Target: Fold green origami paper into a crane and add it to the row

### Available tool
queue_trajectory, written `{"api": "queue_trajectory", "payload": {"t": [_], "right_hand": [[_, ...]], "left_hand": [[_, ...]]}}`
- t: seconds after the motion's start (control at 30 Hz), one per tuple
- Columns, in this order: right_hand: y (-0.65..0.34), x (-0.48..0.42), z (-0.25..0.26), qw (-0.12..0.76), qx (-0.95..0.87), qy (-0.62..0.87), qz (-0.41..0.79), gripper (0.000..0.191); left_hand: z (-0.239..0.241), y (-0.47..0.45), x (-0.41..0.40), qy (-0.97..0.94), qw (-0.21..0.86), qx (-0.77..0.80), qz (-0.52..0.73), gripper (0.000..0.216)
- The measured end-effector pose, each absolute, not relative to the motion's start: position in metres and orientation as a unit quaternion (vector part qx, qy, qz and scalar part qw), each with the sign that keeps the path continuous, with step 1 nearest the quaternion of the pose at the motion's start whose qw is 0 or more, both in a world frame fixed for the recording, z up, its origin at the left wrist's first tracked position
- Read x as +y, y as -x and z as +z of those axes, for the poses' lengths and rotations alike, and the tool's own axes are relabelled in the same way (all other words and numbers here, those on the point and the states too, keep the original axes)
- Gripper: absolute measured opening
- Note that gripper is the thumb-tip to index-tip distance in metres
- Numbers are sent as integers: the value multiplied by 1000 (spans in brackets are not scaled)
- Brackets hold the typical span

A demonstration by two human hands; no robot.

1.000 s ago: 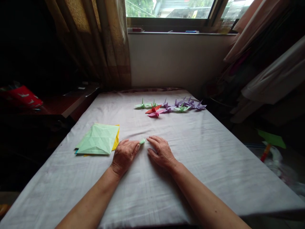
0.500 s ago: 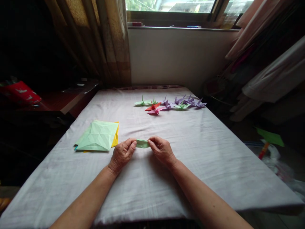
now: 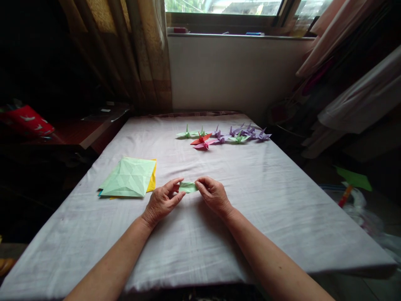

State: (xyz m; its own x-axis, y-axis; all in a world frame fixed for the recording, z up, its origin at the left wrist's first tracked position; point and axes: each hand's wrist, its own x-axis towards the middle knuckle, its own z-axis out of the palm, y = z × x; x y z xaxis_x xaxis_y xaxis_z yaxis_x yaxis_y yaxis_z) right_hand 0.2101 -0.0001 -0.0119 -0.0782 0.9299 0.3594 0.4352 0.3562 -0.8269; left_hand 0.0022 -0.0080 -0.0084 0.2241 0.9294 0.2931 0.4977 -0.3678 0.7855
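right hand (image 3: 215,196) grip clamped on paper (image 3: 187,187), left hand (image 3: 161,203) grip apart at its left end; sheets (image 3: 128,177) left on bench (image 3: 269,209), cranes (image 3: 220,139) farther back

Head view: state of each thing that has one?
Small green paper: folded
Left hand: open, at that paper's left end
Right hand: closed on its right end
Paper sheets: stacked, top one unfolded, creased
Paper cranes: folded, grouped
Tablecloth: spread, wrinkled
Curtain: gathered in folds
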Motion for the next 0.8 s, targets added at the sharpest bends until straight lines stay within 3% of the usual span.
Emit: {"api": "queue_trajectory", "payload": {"t": [0.37,0.8], "right_hand": [[-212,-3,-5,455,-712,462,267,25],[-214,-7,-2,445,-733,421,295,22]], "left_hand": [[-8,-2,-2,-650,406,481,427,59],[-9,0,-2,-714,334,468,400,41]]}}
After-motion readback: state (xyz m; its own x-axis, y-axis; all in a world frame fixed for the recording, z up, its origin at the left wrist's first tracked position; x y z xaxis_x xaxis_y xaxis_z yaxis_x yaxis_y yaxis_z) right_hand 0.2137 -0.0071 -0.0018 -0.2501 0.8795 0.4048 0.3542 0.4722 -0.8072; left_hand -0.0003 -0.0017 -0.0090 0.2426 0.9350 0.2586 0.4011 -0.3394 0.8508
